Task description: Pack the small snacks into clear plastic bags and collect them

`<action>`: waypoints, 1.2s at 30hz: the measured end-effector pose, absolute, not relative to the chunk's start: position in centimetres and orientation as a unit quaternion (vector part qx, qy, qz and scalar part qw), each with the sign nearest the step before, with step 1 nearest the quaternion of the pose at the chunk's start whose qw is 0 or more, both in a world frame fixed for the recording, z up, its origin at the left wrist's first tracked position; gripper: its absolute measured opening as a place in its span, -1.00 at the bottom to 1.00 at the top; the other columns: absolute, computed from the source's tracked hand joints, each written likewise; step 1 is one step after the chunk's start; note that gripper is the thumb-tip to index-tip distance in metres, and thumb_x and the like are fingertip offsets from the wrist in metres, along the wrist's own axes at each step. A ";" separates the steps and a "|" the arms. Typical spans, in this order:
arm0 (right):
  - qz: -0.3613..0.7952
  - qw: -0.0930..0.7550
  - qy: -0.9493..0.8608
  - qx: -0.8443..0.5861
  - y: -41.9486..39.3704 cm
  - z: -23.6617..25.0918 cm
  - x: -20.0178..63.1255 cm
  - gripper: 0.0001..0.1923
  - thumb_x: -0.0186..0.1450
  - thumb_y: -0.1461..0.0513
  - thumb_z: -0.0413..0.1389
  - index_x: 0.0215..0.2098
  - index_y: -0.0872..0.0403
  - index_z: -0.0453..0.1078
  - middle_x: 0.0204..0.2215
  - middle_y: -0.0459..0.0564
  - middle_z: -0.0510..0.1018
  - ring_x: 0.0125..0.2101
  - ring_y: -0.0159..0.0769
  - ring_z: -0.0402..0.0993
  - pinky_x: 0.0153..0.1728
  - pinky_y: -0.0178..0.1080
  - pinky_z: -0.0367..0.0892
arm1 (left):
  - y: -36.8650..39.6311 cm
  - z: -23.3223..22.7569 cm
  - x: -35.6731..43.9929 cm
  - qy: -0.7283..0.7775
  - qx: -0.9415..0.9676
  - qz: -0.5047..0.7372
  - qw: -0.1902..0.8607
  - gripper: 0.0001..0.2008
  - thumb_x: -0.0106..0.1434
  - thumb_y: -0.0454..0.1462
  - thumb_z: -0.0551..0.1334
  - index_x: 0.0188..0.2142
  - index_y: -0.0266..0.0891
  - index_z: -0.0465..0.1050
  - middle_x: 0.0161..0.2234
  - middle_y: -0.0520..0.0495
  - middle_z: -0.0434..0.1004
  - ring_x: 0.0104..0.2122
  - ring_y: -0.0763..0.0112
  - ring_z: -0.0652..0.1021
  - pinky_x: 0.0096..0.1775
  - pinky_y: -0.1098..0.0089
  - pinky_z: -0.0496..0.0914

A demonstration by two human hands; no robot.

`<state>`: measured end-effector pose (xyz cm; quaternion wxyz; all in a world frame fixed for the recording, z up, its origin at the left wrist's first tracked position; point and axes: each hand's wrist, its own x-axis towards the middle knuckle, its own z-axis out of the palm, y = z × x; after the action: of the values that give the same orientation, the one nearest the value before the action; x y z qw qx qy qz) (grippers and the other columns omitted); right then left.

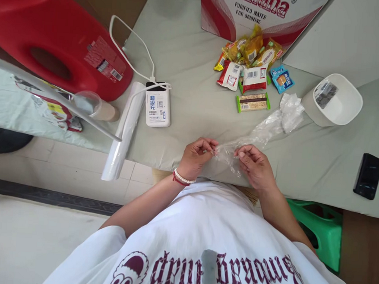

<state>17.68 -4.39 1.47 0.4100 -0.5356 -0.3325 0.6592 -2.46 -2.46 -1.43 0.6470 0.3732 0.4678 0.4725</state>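
A clear thin plastic bag (268,126) lies across the grey-green table (189,51), its near end pulled to the table's front edge. My left hand (196,157) pinches that end from the left and my right hand (254,164) pinches it from the right, fingertips close together. A bead bracelet circles my left wrist. Beyond the bag's far end lies a pile of wrapped snacks (251,66).
A white bin (337,100) stands at the right, a black phone (368,175) nearer the edge. A roll of plastic bags (123,131) overhangs the left front edge beside a white power bank (157,107) with cable. A red jug (54,33) and a water carton (257,10) stand farther back. Green stool (319,229) below.
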 end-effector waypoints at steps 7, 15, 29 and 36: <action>0.521 0.401 -0.480 -0.581 -4.8 1.3 16.4 -0.73 0.25 0.00 0.35 -0.27 -0.01 0.51 -0.48 -0.18 0.38 -0.55 -0.45 0.06 -0.50 -0.32 0.09 | -2.7 -0.5 -0.8 0.409 0.457 0.437 0.658 -0.75 0.13 -0.19 0.46 -0.48 -0.22 0.44 -0.16 -0.14 0.59 -0.16 0.33 0.57 -0.03 0.26 0.45; 0.553 0.422 -0.410 -0.589 -4.9 1.4 17.7 -0.67 0.26 -0.04 0.32 -0.30 0.01 0.43 -0.52 -0.19 0.33 -0.55 -0.45 0.06 -0.54 -0.34 0.02 | -2.1 -0.9 -1.0 0.408 0.409 0.470 0.667 -0.67 0.09 -0.10 0.52 -0.50 -0.23 0.47 -0.21 -0.10 0.55 -0.22 0.37 0.55 -0.06 0.27 0.46; 0.536 0.432 -0.429 -0.585 -4.7 1.6 16.9 -0.63 0.27 -0.10 0.30 -0.30 -0.01 0.40 -0.47 -0.14 0.39 -0.51 -0.40 0.19 -0.49 -0.31 0.17 | -2.1 -0.3 -0.6 0.398 0.378 0.438 0.712 -0.71 0.08 -0.10 0.53 -0.45 -0.22 0.55 -0.20 -0.11 0.63 -0.21 0.31 0.61 -0.07 0.24 0.50; 0.455 0.400 -0.530 -0.593 -5.0 1.6 16.8 -0.71 0.32 -0.02 0.29 -0.14 -0.06 0.46 -0.33 -0.12 0.42 -0.50 -0.41 0.16 -0.45 -0.27 0.20 | -2.3 -0.1 -0.5 0.397 0.384 0.445 0.705 -0.74 0.09 -0.16 0.53 -0.46 -0.22 0.52 -0.23 -0.10 0.63 -0.16 0.30 0.62 -0.01 0.23 0.48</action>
<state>16.82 -5.03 1.64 0.4004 -0.5932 -0.5302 0.4546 -0.45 -2.27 -0.08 0.7051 0.3836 0.3975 0.4446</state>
